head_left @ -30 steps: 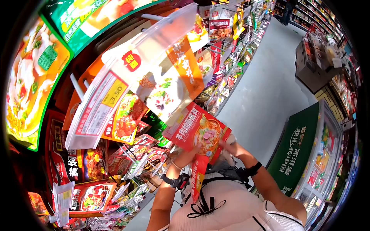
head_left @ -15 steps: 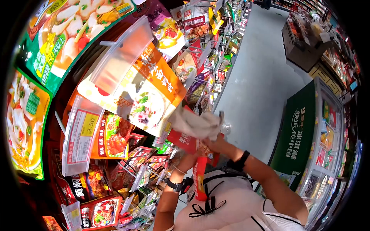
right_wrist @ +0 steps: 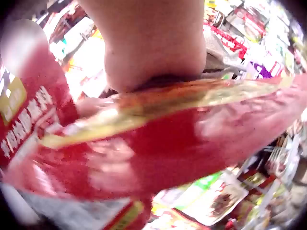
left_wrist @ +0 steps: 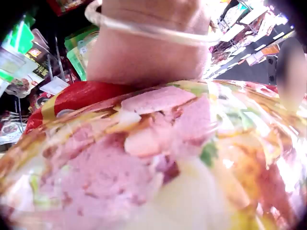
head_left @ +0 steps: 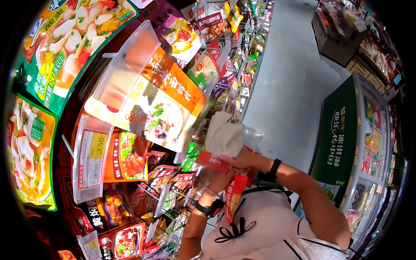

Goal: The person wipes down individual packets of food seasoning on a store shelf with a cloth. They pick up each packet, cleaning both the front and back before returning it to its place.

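My left hand (head_left: 220, 180) grips red food packets. One red packet (head_left: 235, 197) hangs below it toward my waist; another reaches out above it, partly covered. A picture of sliced meat on a glossy packet (left_wrist: 144, 163) fills much of the left wrist view. My right hand (head_left: 239, 159) holds a crumpled off-white cloth (head_left: 224, 135) over the upper red packet (head_left: 210, 161). In the right wrist view a shiny red packet (right_wrist: 163, 148) with a yellow edge lies just under the wrist. The fingers of both hands are mostly hidden.
A display rack on the left bears hanging packets, including a large orange-and-white pouch (head_left: 158, 104), and a price tag holder (head_left: 92, 158) juts out. A grey aisle floor (head_left: 286, 86) runs ahead. To the right stands a green-sided freezer (head_left: 336, 138).
The packet front, first in full view between both hands, is now mostly covered by the cloth in my right hand. The cloth has shifted slightly. The head view has turned, so the rack appears moved.
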Demonstrator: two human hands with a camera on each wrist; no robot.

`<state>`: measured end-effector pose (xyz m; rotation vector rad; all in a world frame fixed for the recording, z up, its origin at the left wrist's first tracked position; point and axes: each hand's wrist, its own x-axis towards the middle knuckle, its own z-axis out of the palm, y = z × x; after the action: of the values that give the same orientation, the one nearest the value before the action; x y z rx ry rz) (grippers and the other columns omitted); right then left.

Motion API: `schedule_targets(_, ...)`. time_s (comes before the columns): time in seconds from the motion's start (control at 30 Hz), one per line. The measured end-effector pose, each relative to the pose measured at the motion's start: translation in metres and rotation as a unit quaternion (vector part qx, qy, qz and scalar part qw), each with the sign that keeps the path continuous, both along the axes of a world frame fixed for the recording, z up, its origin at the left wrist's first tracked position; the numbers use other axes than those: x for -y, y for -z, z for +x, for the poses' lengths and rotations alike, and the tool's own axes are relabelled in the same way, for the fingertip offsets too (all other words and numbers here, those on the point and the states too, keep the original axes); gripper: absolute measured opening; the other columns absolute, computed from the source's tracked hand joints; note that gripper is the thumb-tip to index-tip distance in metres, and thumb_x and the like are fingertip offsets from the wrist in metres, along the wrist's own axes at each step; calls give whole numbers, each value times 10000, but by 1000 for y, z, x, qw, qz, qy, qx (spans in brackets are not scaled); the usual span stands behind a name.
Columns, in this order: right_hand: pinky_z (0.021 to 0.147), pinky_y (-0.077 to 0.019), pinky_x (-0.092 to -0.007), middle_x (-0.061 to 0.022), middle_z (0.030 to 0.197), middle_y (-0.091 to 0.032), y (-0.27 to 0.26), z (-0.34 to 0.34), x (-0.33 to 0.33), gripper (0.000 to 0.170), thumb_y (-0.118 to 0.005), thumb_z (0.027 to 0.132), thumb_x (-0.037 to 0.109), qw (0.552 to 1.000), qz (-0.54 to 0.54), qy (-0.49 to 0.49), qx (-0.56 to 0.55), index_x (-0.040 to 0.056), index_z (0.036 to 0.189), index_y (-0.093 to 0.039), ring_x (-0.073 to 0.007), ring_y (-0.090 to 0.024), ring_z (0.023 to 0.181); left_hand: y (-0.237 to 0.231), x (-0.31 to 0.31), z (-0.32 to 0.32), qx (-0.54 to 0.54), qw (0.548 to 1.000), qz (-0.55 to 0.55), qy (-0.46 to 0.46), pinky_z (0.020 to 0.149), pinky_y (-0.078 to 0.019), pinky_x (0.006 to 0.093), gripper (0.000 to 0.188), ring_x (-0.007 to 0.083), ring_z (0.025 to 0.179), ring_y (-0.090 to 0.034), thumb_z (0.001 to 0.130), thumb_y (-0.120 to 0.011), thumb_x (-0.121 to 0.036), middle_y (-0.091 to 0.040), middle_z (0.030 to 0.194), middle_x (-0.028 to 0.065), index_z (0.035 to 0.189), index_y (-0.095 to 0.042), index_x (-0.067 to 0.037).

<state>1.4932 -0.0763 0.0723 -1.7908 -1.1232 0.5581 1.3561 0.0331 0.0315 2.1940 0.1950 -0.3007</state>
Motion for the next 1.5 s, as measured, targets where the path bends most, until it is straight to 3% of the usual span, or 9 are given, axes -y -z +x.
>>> schedule_targets(0.33,940,-313,-348,-187,1122,-481,-9,-22,40,405,-442,860,303,996,17,-84,9,22,1152,-451,-318,-450,1042,10,-10,-16,-14,905,-328,-272,862,-384,326,322,184,937,-520,829,-532,-255,-572,989,105,1038,-546,-10)
schedule_targets(0.37,943,-312,-353,-181,1099,-496,-27,-31,40,401,-450,858,314,992,4,-119,-33,31,1142,-467,-309,-460,1031,26,-14,-18,80,994,-37,-61,811,-411,323,319,181,882,-540,828,-525,-244,-581,956,96,1039,-546,-6)
schedule_targets(0.4,946,-311,-358,-176,1076,-511,-36,-36,37,398,-458,856,326,985,-11,-154,-75,41,1132,-482,-299,-470,1020,22,-14,-14,230,928,287,58,759,-438,319,316,178,827,-560,827,-517,-234,-590,923,87,1040,-546,-3)
schedule_targets(0.53,912,-337,-353,-175,1044,-524,-49,-27,22,405,-495,831,346,987,-44,-148,-31,25,1078,-500,-304,-484,987,-5,-3,-16,-111,952,-266,-99,569,-449,278,261,136,657,-551,828,-508,-191,-584,796,55,1014,-558,-16)
schedule_targets(0.9,898,-336,-362,-167,1083,-507,-14,14,33,394,-484,842,294,997,-10,-32,73,21,1125,-461,-324,-454,1021,-68,29,-7,-126,877,-447,-122,568,-436,228,307,108,691,-528,822,-558,-189,-537,857,18,1063,-471,-20)
schedule_targets(1.07,870,-354,-353,-182,1060,-506,-48,-19,26,404,-453,849,335,984,81,-150,59,20,1101,-475,-331,-464,993,-22,26,-12,47,978,-92,181,848,-392,316,300,270,960,-521,807,-482,-105,-550,1025,179,1090,-492,-6)
schedule_targets(1.17,833,-384,-360,-184,1003,-528,-41,-26,21,360,-449,850,348,975,60,-212,16,48,1032,-530,-327,-498,940,-28,37,-10,217,967,-17,129,792,-416,343,239,280,887,-553,817,-459,-149,-574,945,183,975,-561,-2)
schedule_targets(1.27,760,-427,-379,-153,964,-568,-42,4,27,360,-387,874,384,973,1,-225,53,96,1008,-557,-327,-546,825,-41,42,-6,-75,986,-67,130,743,-430,365,256,312,811,-567,837,-425,-198,-579,848,203,914,-571,-3)
schedule_targets(1.5,686,-435,-351,-160,725,-588,-20,43,64,394,-442,860,394,976,-199,-62,-61,42,798,-608,-311,-555,717,-44,44,-9,33,956,57,284,543,-440,428,299,371,571,-552,845,-371,-159,-541,623,215,1079,-440,13)
